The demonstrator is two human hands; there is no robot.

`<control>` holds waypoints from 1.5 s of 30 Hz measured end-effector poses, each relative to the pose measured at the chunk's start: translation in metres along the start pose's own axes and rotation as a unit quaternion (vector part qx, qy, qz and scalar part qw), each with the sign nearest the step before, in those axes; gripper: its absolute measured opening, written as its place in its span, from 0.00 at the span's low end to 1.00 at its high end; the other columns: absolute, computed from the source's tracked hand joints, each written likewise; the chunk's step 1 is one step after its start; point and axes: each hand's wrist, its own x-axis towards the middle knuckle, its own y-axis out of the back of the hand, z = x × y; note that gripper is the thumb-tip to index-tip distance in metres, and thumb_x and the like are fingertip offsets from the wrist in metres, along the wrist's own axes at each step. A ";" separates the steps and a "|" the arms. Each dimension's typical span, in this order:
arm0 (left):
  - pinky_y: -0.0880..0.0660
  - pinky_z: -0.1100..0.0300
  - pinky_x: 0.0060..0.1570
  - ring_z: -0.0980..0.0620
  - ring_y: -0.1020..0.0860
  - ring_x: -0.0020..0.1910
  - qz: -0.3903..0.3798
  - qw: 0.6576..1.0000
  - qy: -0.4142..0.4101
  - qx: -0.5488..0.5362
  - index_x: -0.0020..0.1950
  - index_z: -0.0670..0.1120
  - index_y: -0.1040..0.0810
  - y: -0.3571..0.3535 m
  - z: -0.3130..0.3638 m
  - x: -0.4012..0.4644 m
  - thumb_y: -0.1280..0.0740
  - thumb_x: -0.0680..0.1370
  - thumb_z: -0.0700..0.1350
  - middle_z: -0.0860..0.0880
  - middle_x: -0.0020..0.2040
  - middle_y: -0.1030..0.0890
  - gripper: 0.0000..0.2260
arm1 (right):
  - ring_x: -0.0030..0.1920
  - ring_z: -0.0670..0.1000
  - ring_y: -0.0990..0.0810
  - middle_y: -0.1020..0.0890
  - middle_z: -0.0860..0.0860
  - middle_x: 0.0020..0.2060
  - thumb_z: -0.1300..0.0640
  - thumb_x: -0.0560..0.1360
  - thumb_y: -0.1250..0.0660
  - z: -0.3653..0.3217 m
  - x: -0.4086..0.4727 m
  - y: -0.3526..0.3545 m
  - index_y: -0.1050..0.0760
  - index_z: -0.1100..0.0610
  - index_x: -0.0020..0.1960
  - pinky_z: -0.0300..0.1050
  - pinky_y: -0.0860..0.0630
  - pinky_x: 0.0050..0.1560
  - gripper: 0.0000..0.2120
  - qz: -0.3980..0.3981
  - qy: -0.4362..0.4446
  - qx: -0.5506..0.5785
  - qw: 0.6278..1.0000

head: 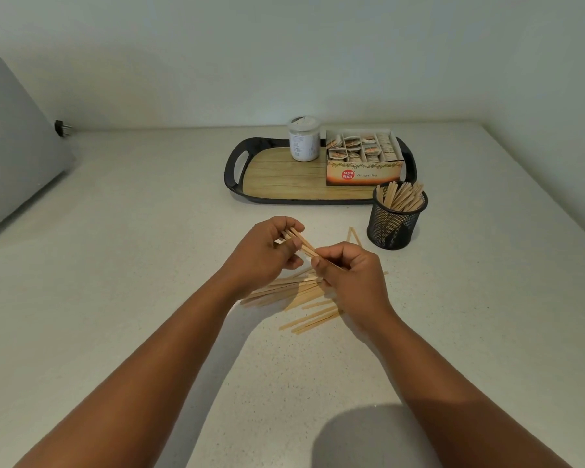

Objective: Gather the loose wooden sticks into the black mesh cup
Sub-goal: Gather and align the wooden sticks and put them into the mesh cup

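Many sticks [400, 197] in mesh cup [395, 224] | hands [267, 251] [348, 275] grip bundle [301, 243]

Head view, forward-down over counter [115, 265]

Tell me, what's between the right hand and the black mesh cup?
Head view: two loose wooden sticks on the white counter, between right hand and black mesh cup.

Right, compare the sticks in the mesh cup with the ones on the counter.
The sticks in the black mesh cup stand on end, leaning together; the loose sticks on the counter lie flat. The cup's are contained; the counter's are fanned out, partly under the hands. Both are thin pale wooden strips.
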 end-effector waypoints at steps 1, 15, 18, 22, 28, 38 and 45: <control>0.16 0.53 0.50 0.49 0.14 0.42 -0.017 1.000 -0.003 0.017 0.64 0.48 0.22 -0.001 0.000 0.000 0.35 0.83 0.40 0.46 0.48 0.17 0.10 | 0.38 0.54 0.18 0.14 0.52 0.38 0.61 0.78 0.26 0.000 -0.001 0.000 0.14 0.49 0.48 0.53 0.17 0.41 0.07 -0.004 0.004 -0.004 1.000; 0.17 0.55 0.46 0.49 0.16 0.42 0.002 1.000 -0.026 -0.001 0.52 0.47 0.22 -0.004 0.003 -0.002 0.35 0.83 0.39 0.45 0.43 0.17 0.04 | 0.46 0.51 0.16 0.13 0.48 0.44 0.61 0.80 0.28 -0.002 -0.001 -0.001 0.15 0.48 0.54 0.51 0.16 0.49 0.09 -0.006 0.007 0.020 1.000; 0.17 0.56 0.47 0.48 0.16 0.42 0.013 0.999 -0.019 -0.048 0.50 0.44 0.20 -0.003 0.003 -0.002 0.32 0.81 0.37 0.43 0.43 0.16 0.03 | 0.43 0.49 0.17 0.14 0.49 0.43 0.61 0.79 0.27 -0.003 0.000 0.001 0.15 0.47 0.52 0.48 0.17 0.44 0.09 0.000 -0.002 0.027 1.000; 0.17 0.56 0.49 0.44 0.15 0.45 0.013 0.998 0.009 -0.066 0.49 0.43 0.18 -0.002 0.002 -0.002 0.30 0.79 0.38 0.42 0.44 0.15 0.02 | 0.41 0.48 0.16 0.13 0.48 0.40 0.61 0.77 0.25 -0.002 0.002 0.002 0.14 0.48 0.48 0.45 0.16 0.44 0.08 0.023 0.001 -0.013 1.000; 0.19 0.61 0.40 0.51 0.17 0.37 0.009 1.000 0.016 0.015 0.53 0.48 0.17 -0.005 0.002 -0.003 0.38 0.85 0.46 0.48 0.44 0.15 0.09 | 0.44 0.47 0.15 0.13 0.44 0.41 0.63 0.76 0.25 -0.003 0.002 -0.001 0.15 0.46 0.48 0.38 0.18 0.44 0.11 0.028 0.027 -0.030 0.999; 0.23 0.63 0.36 0.57 0.20 0.35 0.028 0.999 0.010 0.023 0.52 0.48 0.19 -0.014 -0.002 -0.007 0.39 0.85 0.42 0.50 0.39 0.18 0.10 | 0.46 0.50 0.15 0.14 0.46 0.42 0.61 0.78 0.26 -0.001 0.000 -0.002 0.15 0.48 0.50 0.47 0.15 0.48 0.08 0.012 0.002 -0.036 0.999; 0.18 0.60 0.47 0.48 0.14 0.45 0.038 0.986 0.067 -0.148 0.49 0.44 0.13 -0.004 -0.005 -0.005 0.29 0.79 0.36 0.43 0.45 0.13 0.06 | 0.45 0.46 0.15 0.14 0.42 0.41 0.61 0.76 0.24 -0.003 0.002 0.000 0.15 0.46 0.47 0.38 0.17 0.45 0.10 0.025 0.029 -0.081 0.996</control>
